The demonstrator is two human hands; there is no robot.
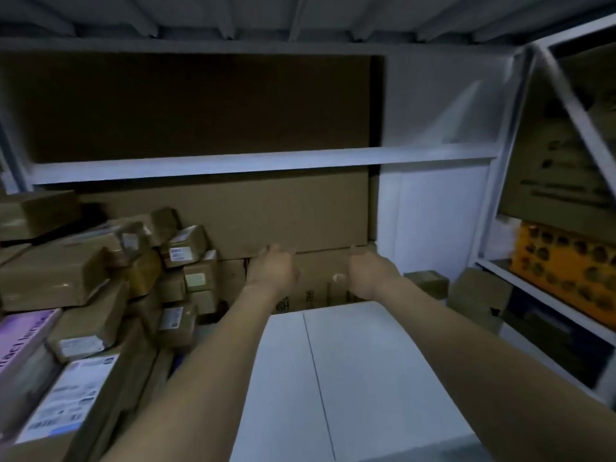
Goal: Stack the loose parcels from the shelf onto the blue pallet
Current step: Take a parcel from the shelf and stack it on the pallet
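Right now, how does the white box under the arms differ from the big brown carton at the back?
The white box is pale with a dark seam along its top; the brown carton is plain tan. The white box lies nearest the camera; the brown carton stands at the back. Both look closed.

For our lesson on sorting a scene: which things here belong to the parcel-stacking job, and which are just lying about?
Job: left hand, right hand, the brown carton they reach, the pile of loose parcels.
Lying about: orange crate, printed carton on the right-hand rack.
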